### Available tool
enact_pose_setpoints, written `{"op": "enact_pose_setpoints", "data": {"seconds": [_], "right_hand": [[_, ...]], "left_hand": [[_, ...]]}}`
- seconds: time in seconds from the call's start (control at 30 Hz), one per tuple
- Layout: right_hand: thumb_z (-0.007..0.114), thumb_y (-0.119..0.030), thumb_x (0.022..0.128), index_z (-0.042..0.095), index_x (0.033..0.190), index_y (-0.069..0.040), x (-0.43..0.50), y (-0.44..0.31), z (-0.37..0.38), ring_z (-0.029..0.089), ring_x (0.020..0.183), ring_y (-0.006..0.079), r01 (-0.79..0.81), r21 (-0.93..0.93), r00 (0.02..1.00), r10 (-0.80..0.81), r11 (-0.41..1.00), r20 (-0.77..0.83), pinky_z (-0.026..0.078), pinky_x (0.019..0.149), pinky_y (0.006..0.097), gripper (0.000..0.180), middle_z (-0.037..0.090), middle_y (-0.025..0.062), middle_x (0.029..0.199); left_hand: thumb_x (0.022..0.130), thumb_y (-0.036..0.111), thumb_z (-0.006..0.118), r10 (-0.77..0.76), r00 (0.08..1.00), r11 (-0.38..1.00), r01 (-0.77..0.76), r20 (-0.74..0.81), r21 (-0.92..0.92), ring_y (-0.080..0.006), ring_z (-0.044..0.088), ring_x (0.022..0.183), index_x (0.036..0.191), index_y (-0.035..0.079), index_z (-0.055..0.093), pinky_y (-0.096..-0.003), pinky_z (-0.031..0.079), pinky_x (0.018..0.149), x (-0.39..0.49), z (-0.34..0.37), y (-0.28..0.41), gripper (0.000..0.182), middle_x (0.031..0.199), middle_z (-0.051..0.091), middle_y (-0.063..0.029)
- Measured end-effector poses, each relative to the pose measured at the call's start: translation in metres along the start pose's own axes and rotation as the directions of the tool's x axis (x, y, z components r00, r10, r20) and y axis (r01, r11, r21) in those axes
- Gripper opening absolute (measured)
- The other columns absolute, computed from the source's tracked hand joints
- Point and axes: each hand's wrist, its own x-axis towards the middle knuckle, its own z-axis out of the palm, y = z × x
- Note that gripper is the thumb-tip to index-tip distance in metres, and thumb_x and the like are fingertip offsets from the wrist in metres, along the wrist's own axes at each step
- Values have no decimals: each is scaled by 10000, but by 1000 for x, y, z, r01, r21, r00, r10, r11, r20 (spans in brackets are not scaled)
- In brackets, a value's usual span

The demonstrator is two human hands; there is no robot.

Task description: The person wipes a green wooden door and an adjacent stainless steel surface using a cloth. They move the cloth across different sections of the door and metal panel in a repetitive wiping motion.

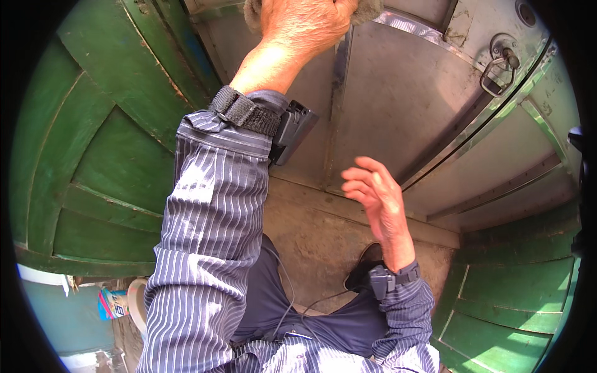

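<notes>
At the top edge of the view, my left hand (303, 25) grips a bunched, brownish-grey cloth (368, 11), which shows on both sides of the hand. The cloth is against or close to the upper part of a grey metal door (396, 88); contact cannot be made out. The frame cuts off the fingertips and part of the cloth. Lower and to the right, my right hand (385, 205) hangs in the air before the door, holding nothing, its fingers loosely bent. A ring-shaped metal door handle (498, 77) sits at the upper right, apart from both hands.
Green panelled door leaves stand at the left (126, 158) and right (513, 298). A low sill (433, 228) runs along the door's foot above the concrete floor (317, 252). A thin cable (287, 277) crosses my lap. A colourful packet (113, 304) lies at lower left.
</notes>
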Motion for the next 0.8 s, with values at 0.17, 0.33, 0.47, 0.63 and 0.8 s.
{"op": "enact_pose_setpoints", "data": {"seconds": [0.17, 0.33, 0.47, 0.63, 0.8], "right_hand": [[618, -305, 1076, 565, 1372, -1, -7, 24, -62, 706, 958, 157, -10, 18, 976, 13, 1000, -216, 568, 848, 290, 427, 724, 122, 1154], [639, -269, 1067, 620, 1302, -12, -7, 27, -82, 686, 885, 121, 5, -56, 944, -23, 998, -330, 548, 788, 265, 349, 730, 80, 1074], [638, -259, 1064, 643, 1279, -17, -12, 22, -85, 678, 869, 118, -3, -87, 931, -29, 996, -363, 539, 777, 265, 324, 733, 72, 1051], [643, -269, 1061, 645, 1278, -18, -16, 28, -82, 672, 867, 116, -16, -164, 945, -39, 986, -325, 534, 771, 266, 332, 732, 64, 1044], [652, -289, 1055, 655, 1262, -23, -20, 29, -91, 672, 870, 116, -36, -198, 945, -31, 980, -327, 537, 779, 269, 336, 736, 68, 1037]], "left_hand": [[935, 272, 693, -58, 998, 998, 56, 29, 38, -385, 646, 1034, 1156, 119, 730, -509, 507, 903, 0, -2, 9, 272, 1051, 686, -164], [946, 247, 678, -155, 958, 974, 108, 239, 200, -392, 623, 1060, 1179, 65, 713, -522, 499, 935, -22, -33, -45, 297, 1089, 681, -159], [1014, 350, 664, -217, 920, 943, 112, 325, 314, -388, 587, 1299, 1374, 0, 617, -448, 447, 1107, -31, -65, -126, 504, 1377, 618, -235], [1006, 395, 651, -266, 930, 895, 141, 252, 424, -400, 597, 1266, 1333, 57, 661, -471, 458, 1089, -52, -74, -148, 470, 1326, 648, -220], [990, 437, 655, -329, 902, 817, 123, 280, 563, -399, 619, 1215, 1308, 74, 677, -482, 487, 1038, -36, -41, -115, 483, 1275, 664, -198]]}}
